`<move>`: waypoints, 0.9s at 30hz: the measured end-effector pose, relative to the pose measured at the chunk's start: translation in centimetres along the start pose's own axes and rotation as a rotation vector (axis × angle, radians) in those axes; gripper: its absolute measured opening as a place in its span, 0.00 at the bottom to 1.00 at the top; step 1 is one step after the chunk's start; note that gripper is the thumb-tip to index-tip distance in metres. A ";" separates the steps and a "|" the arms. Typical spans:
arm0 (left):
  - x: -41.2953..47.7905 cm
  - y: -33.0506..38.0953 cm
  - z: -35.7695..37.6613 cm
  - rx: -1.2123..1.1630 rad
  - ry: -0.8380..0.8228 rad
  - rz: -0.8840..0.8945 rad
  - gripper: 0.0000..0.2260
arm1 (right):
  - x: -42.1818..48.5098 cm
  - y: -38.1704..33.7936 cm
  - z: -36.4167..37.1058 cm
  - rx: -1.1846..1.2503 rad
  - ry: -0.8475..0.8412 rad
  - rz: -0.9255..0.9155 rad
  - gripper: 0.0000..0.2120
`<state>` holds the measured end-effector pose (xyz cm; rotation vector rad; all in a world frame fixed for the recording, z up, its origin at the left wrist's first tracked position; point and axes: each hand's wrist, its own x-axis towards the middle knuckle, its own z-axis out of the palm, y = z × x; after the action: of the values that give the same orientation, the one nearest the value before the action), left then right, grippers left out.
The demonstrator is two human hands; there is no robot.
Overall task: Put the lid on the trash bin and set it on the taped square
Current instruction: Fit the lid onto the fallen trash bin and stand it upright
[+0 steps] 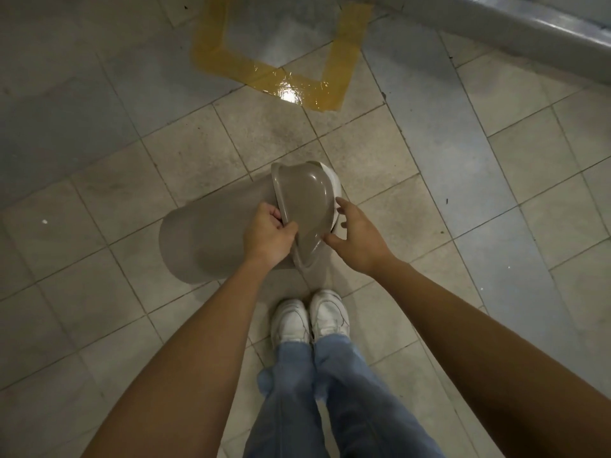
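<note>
The grey trash bin (205, 239) is seen lying on its side on the tiled floor (99, 325), just in front of the white shoes (309, 317), with its mouth turned toward the right. The domed grey lid (302, 206) is held against that mouth, tilted and not yet seated; a white rim (332, 180) shows behind it, though whether this belongs to the bin or the lid cannot be told.

The left hand (269, 236) is closed on the near edge of the lid where it meets the bin. The right hand (358, 236) is spread half open, with thumb and fingertips resting on or just beside the lid's right edge; a firm grip there cannot be confirmed.

The yellow taped square (274, 61) lies well apart, toward the far edge of the floor near the grey ledge (529, 24), and holds nothing.

The bin is judged to be thin moulded plastic: light, hollow, fairly stiff but likely to flex at the mouth if squeezed. The smooth walls may be slippery. The lid would best be pressed at opposite edges until it sits evenly, and the bin then lifted by the sides below the rim, not by the lid, which might come loose.
</note>
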<state>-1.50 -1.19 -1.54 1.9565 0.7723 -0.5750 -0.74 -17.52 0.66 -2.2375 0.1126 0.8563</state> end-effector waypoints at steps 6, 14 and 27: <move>-1.8 1.1 -2.3 -0.128 0.003 0.009 0.09 | -1.7 -0.6 -1.0 0.183 0.099 0.136 0.28; -3.4 1.8 -4.7 -0.312 -0.057 -0.024 0.07 | -2.9 0.1 -1.7 0.184 0.059 0.260 0.28; -3.2 0.8 -6.7 -0.606 -0.071 -0.146 0.06 | -3.1 0.5 -2.2 0.276 0.051 0.428 0.23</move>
<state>-2.56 3.56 4.15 1.3254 0.9225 -0.4283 -2.05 -19.85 3.37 -2.0015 0.7104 0.9389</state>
